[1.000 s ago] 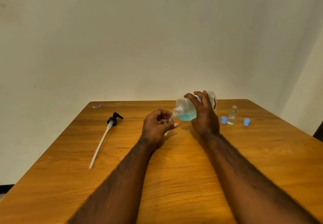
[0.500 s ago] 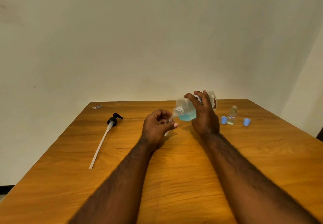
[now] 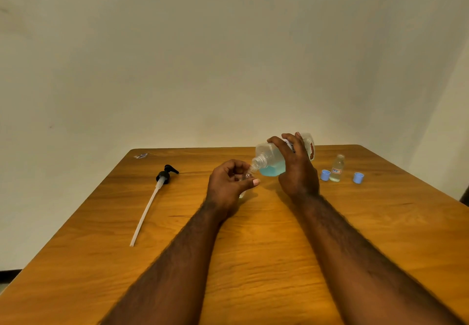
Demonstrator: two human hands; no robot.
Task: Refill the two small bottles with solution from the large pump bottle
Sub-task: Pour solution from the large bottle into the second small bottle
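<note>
My right hand (image 3: 297, 172) grips the large clear bottle (image 3: 270, 158) of blue solution, tipped on its side with its threaded neck pointing down-left. That neck meets the mouth of a small clear bottle (image 3: 245, 176), which my left hand (image 3: 228, 185) holds with curled fingers; most of this small bottle is hidden by the hand. A second small bottle (image 3: 337, 168), uncapped and with a label, stands upright on the table to the right. Two blue caps (image 3: 325, 175) (image 3: 358, 177) lie on either side of it.
The black pump head with its long white tube (image 3: 152, 200) lies on the wooden table (image 3: 253, 261) at the left. A small scrap (image 3: 141, 156) sits at the far left corner. A pale wall stands behind the table.
</note>
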